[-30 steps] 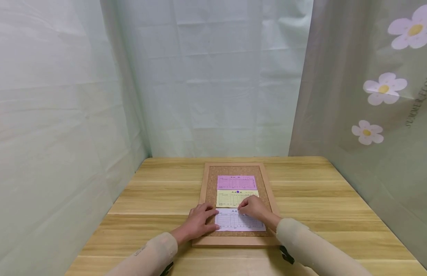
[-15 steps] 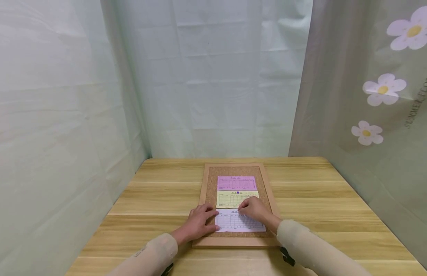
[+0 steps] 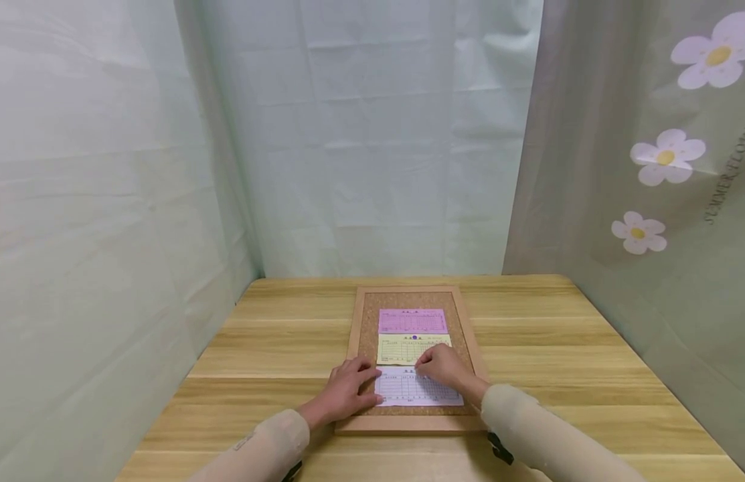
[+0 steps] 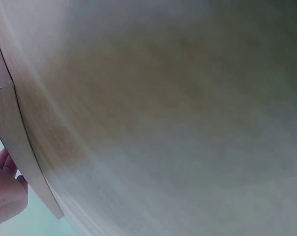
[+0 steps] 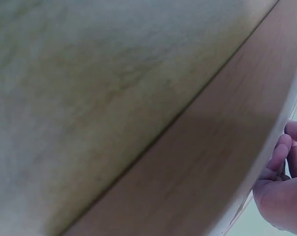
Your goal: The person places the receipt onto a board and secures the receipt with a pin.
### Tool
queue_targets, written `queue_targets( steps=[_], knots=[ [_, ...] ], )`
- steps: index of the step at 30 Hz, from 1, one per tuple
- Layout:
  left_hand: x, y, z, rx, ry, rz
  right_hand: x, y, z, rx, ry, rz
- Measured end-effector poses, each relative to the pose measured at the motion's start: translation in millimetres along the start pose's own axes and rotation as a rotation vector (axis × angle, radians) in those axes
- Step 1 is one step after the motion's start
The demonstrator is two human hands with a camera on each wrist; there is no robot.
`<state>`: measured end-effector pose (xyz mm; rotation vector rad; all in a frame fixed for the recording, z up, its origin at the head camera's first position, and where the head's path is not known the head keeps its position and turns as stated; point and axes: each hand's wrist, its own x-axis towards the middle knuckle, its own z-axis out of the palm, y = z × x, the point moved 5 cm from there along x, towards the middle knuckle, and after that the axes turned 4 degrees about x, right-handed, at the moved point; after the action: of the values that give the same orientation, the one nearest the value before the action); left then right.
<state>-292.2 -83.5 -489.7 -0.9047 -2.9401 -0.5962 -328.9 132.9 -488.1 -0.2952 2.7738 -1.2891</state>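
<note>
A wood-framed cork board (image 3: pixel 370 314) lies on the table, bearing a pink form slip (image 3: pixel 411 321), a yellow one (image 3: pixel 396 349) and a white one (image 3: pixel 402 388) in a column. One purple pushpin (image 3: pixel 415 337) shows at the yellow slip's top middle. My left hand (image 3: pixel 346 388) rests spread over the board's left side, fingertip and thumb on the white slip's left edge. With thumb and fingers together, my right hand (image 3: pixel 441 365) pinches at the white slip's top middle. Something small is between those fingertips, but they hide it and I cannot tell its kind. Both wrist views show mostly table and frame.
The board lies on a wood-grain table (image 3: pixel 276 348), with tabletop on both sides of it. Pale cloth curtains (image 3: pixel 372 167) stand behind and at the left. A flower-printed curtain (image 3: pixel 577 201) hangs on the right.
Both hands keep their places on the board and the white slip. The whole head view has shifted very slightly.
</note>
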Motion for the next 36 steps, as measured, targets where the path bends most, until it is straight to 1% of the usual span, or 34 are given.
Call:
queue_targets(
  steps=[8,12,20,22,27,36],
  knots=[
    [-0.2,-0.3,-0.7,-0.002,0.006,0.009,-0.6,-0.6,-0.2,0.007,-0.006,-0.012],
    [-0.5,0.1,-1.0,-0.011,-0.001,0.002,-0.3,-0.2,0.3,0.018,-0.006,-0.018],
    [-1.2,0.5,-1.0,-0.006,0.012,0.023,0.6,1.6,1.7,0.025,-0.012,-0.009],
    [-1.5,-0.1,0.0,-0.004,0.008,0.018,0.7,1.9,2.0,0.027,-0.014,-0.001],
    [-1.5,-0.9,1.2,-0.005,-0.004,0.007,1.5,2.0,2.7,0.035,-0.002,-0.002],
    [-1.7,0.6,-0.4,-0.010,0.006,0.025,0.3,0.9,1.3,0.028,0.003,-0.020]
  ],
)
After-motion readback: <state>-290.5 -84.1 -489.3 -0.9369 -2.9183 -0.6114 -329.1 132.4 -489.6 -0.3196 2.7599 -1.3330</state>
